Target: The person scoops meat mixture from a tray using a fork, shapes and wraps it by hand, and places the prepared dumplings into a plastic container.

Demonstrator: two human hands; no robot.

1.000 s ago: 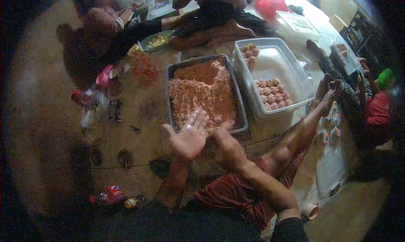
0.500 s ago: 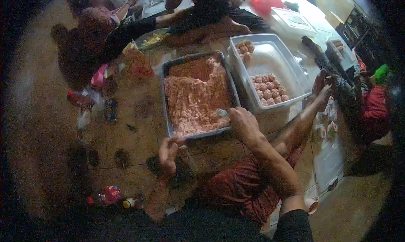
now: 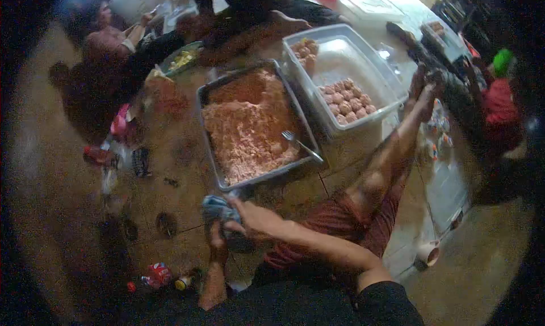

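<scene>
Below the near left corner of the grey tub, my left hand (image 3: 218, 235) and my right hand (image 3: 248, 213) meet around a bluish cloth (image 3: 220, 208), both closed on it. The grey tub (image 3: 211, 164) holds a reddish ground mixture (image 3: 247, 138), paler at the near side. A fork (image 3: 301, 145) rests across the tub's right part, its tines over the mixture and its handle over the near right rim. To the right, a clear plastic bin (image 3: 392, 103) contains rows of round balls (image 3: 346, 101) and another cluster of balls (image 3: 305, 53) in its far left corner.
Other people sit at the far side, upper left and right. A bowl of yellowish pieces (image 3: 183, 59) lies beyond the tub. Bottles (image 3: 160, 274) lie at the lower left, and a cup (image 3: 427, 252) at the lower right. A lidded container (image 3: 372, 7) is at the back.
The fork, held in my right hand half a second ago, now lies on the tub. My right hand has moved left to my left hand, and both have taken hold of the cloth.
</scene>
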